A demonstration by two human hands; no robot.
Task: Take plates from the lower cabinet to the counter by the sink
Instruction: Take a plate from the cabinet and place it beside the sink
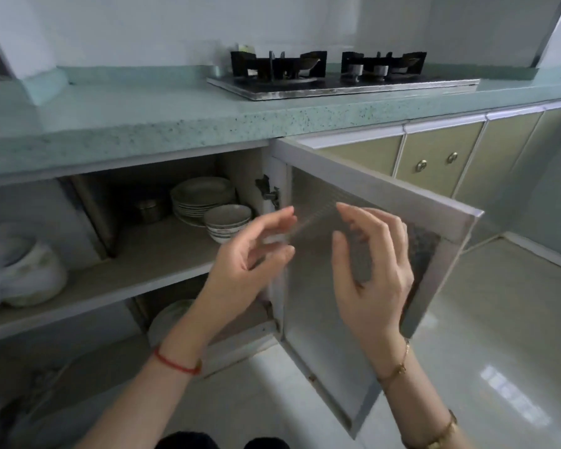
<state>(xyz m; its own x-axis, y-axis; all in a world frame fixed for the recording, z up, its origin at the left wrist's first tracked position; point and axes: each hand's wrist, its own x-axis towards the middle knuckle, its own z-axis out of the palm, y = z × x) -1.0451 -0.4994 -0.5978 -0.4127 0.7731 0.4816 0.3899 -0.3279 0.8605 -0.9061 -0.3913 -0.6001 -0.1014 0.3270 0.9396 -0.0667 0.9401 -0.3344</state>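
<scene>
In the centre of the frame, before the open lower cabinet, the left hand (246, 257) and the right hand (373, 280) are hovering side by side, palms turned towards each other. Both are released: the fingers are loosely curved and grasping nothing, and their tips are blurring. The left hand is lying nearer the cabinet opening; the right is showing in front of the cabinet door (318, 335), which is standing wide open at the right and so leaving the shelves reachable.

The stack of plates (201, 194), the thing to be moved, is sitting at the back right of the upper shelf (149, 254), just left of centre in the frame and apart from both hands. A stack of bowls (228, 222) is standing just in front of it, touching or nearly touching its rim, and is partly blocking a straight reach. A small metal canister (149, 209) is resting to the left of the plates. Another pale dish (167, 319) is leaning in the lower compartment, half hidden behind the left forearm.

Across the upper frame, the speckled green countertop (143, 124) is carrying a two-burner gas hob (337, 79). The sink is not showing. The reach appears to be just beginning, with no plate lifted yet; two free hands suit gripping the stack from both sides.
</scene>
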